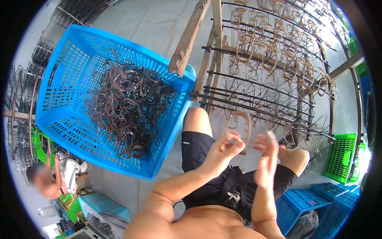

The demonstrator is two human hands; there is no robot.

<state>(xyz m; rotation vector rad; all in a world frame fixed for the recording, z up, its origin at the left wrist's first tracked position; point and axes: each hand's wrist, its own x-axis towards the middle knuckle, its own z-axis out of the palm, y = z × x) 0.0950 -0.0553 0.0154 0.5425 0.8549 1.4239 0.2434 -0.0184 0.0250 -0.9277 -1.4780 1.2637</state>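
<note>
Right now our left hand (pixel 223 149) is closed around the lower rim of a translucent eyeglass frame (pixel 238 126), thumb and fingers pinching one lens ring so the frame stands upright just above our knees. Our right hand (pixel 266 157) is blurred, its fingers half curled at three o'clock from the frame; we cannot tell whether it grips anything, though a small pale piece shows at its fingertips.

We judge the frame very light, thin and slightly springy, smooth enough to slip, and likely to bend or snap at the narrow bridge, so the rim of one lens ring looks the safest place to hold.

At twelve to two o'clock from the hands stands a wooden rack (pixel 274 71) with dark rods, and many similar tan frames hang along its upper rows while the lower rods are mostly bare. At ten o'clock a big blue plastic crate (pixel 59 107) leans tilted, holding a tangled heap of dark brown frames (pixel 127 107). At four o'clock lie more blue crates (pixel 306 199), and a green crate (pixel 342 155) stands at three o'clock.
</note>
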